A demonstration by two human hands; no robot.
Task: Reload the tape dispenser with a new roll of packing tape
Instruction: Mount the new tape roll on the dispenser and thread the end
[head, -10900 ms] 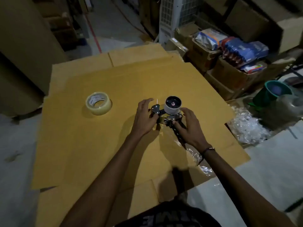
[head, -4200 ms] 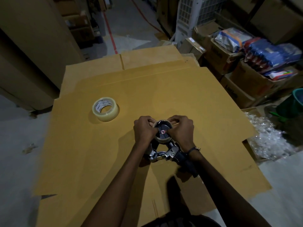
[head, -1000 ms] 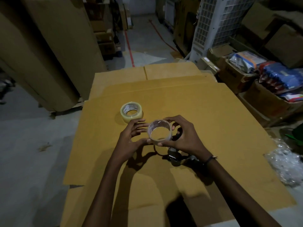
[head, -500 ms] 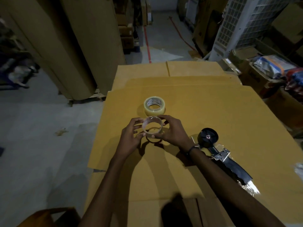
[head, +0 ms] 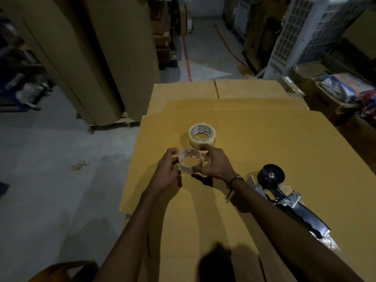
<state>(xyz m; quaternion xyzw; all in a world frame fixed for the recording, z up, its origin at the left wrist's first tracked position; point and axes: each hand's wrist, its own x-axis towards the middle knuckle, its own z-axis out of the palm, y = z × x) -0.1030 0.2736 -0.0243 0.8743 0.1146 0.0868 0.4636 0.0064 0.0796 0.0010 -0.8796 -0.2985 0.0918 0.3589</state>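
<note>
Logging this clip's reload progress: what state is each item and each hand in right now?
empty tape core: off the dispenser, held between both hands above the cardboard.
new tape roll: lying flat on the cardboard sheet, untouched.
tape dispenser: lying on the cardboard, spool hub bare, no roll loaded.
left hand: gripping the core's left side.
right hand: gripping the core's right side.

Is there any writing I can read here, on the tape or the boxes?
None is legible.
New tape roll: dark print inside its core, too small and blurred to read.
Packages in the boxes at right: printed wrappers, too dim to read.
</note>
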